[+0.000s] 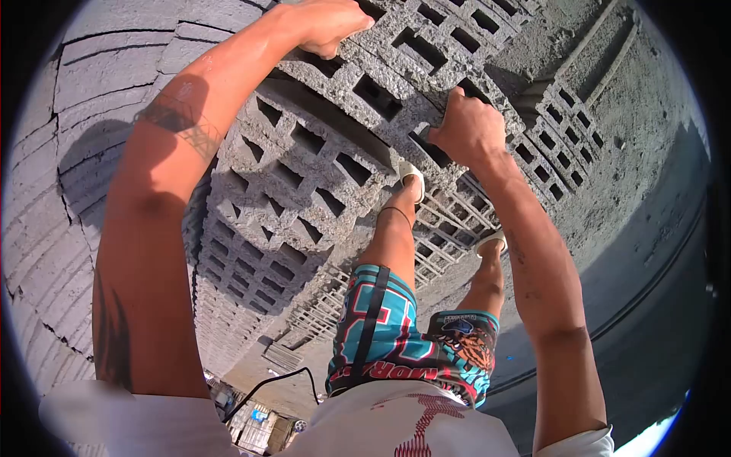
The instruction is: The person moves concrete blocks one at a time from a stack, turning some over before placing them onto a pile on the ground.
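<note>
Grey hollow concrete blocks (pixel 365 65) lie side by side with their rectangular holes facing up. My left hand (pixel 329 27) reaches over the far left part of these blocks, its fingers curled down at a hole in one of them. At the right, my right hand (pixel 470 129) is closed on the edge of a block, with the thumb at one hole and the fingers at another. The fingertips of both hands are partly hidden in the holes. A dark gap separates this row from the stacked blocks (pixel 293 164) at its lower left.
Tall stacks of blocks (pixel 114 99) rise at the left. More blocks (pixel 556 137) stand at the right beside rough grey ground (pixel 647 122). My feet in light shoes are among the blocks, near slatted pieces (pixel 457 213). A black cable (pixel 266 381) curves at the bottom.
</note>
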A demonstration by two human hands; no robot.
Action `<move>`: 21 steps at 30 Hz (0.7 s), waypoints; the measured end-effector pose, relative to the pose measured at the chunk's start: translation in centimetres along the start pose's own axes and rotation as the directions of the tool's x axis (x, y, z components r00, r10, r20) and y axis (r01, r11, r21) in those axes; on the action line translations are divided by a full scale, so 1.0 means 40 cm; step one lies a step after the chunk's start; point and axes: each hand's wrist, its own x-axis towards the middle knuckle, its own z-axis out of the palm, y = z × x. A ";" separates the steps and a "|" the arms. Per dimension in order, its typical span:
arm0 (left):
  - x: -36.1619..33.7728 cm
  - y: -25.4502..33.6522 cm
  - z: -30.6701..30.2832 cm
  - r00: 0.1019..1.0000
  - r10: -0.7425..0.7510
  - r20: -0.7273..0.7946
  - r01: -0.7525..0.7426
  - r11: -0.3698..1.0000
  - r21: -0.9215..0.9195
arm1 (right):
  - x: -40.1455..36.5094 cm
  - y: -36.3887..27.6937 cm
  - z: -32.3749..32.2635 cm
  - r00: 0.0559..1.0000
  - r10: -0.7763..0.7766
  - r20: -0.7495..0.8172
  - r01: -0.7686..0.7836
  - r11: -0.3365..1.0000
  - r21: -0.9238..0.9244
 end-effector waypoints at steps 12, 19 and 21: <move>-0.094 -0.206 0.242 0.962 -0.267 0.050 0.271 0.932 -0.239 | 0.172 -0.206 0.130 0.996 -0.071 0.057 0.072 0.997 -0.020; -0.089 -0.173 0.232 0.988 -0.151 -0.021 0.149 0.987 -0.068 | 0.175 -0.193 0.166 0.999 -0.036 0.036 0.034 0.999 0.033; -0.086 -0.200 0.260 0.986 -0.018 -0.163 0.012 0.999 -0.038 | 0.176 -0.185 0.174 0.998 -0.061 -0.008 0.061 0.998 0.030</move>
